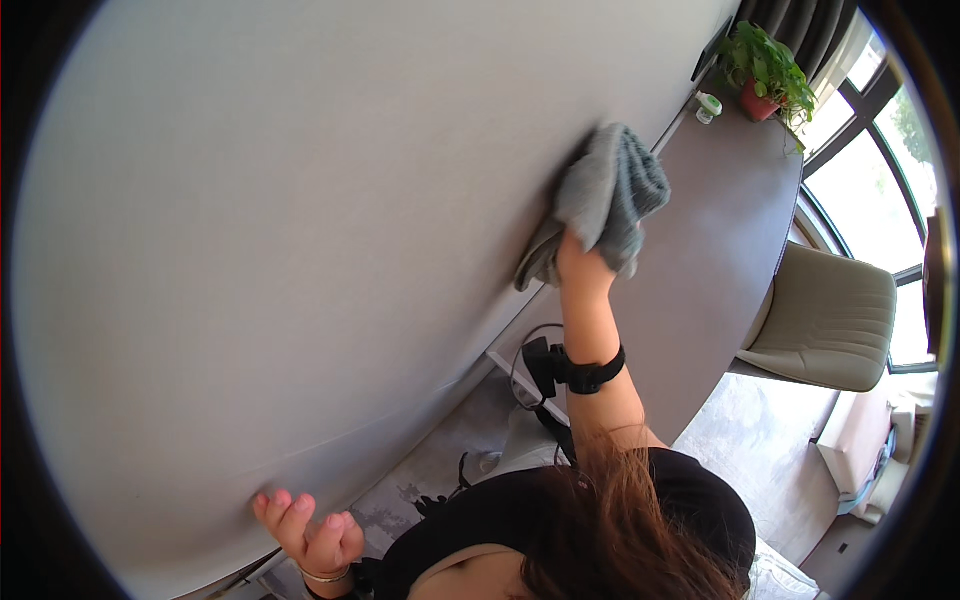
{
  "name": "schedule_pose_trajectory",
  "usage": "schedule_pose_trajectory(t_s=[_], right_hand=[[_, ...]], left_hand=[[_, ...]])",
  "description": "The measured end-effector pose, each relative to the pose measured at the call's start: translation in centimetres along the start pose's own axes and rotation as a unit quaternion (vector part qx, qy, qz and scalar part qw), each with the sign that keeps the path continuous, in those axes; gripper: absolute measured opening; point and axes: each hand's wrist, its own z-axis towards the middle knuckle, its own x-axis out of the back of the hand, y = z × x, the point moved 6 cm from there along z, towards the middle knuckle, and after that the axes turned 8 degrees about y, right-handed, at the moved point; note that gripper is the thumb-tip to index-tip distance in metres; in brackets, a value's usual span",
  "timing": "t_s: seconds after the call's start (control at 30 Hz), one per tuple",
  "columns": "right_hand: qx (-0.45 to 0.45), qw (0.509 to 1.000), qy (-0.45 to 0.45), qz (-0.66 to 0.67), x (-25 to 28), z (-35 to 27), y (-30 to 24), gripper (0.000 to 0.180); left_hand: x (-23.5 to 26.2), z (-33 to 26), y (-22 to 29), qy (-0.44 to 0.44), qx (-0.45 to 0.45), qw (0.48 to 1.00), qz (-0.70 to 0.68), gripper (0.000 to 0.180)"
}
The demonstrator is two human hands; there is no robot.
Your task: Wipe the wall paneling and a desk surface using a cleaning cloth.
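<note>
Clearly left of the desk (715,230), the left hand (312,535) has an empty, loosely curled grip near the wall (250,250). At the desk's left edge, the right hand (583,258) holds in its grip a grey cloth (625,190), bunched over the fingers (probably so fabric, not skin, meets the wall). Right of the desk is a chair (830,315).

Cloth (608,185) ribbed, fuzzy; wall (250,250) smooth, matt; tabletop (700,225) smooth, faintly glossy; chair (825,320) leather-like.
</note>
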Motion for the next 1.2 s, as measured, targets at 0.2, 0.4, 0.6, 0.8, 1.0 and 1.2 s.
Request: schedule_pose_trajectory(t_s=[0.2, 0.4, 0.6, 0.8, 1.0, 1.2], right_hand=[[-0.21, 0.969, 0.065, 0.115, -0.5, -1.7, -1.9, 0.031], [-0.127, 0.986, 0.037, 0.1, 0.4, -9.2, -11.3, 0.038], [-0.159, 0.953, -0.017, 0.258, 0.3, -21.5, -25.9, 0.037], [0.092, 0.982, -0.032, 0.162, 3.0, -27.1, -35.3, 0.034], [-0.068, 0.983, 0.03, 0.17, 1.5, -25.3, -30.4, 0.04], [-0.124, 0.989, 0.042, -0.063, 2.3, -30.6, -19.3, 0.036]], left_hand=[[2.0, -4.5, -0.9, 0.002, 0.036, 0.999, 0.017, 0.026], [7.0, -9.7, -2.5, 0.001, 0.078, 0.996, -0.033, 0.027], [14.6, -19.0, -4.5, 0.019, 0.096, 0.995, -0.033, 0.026], [20.6, -26.1, -5.8, 0.02, 0.095, 0.994, -0.057, 0.025], [22.4, -30.5, -8.5, 0.011, 0.133, 0.988, -0.081, 0.028], [21.7, -31.5, -10.1, -0.027, 0.17, 0.983, -0.067, 0.032]])
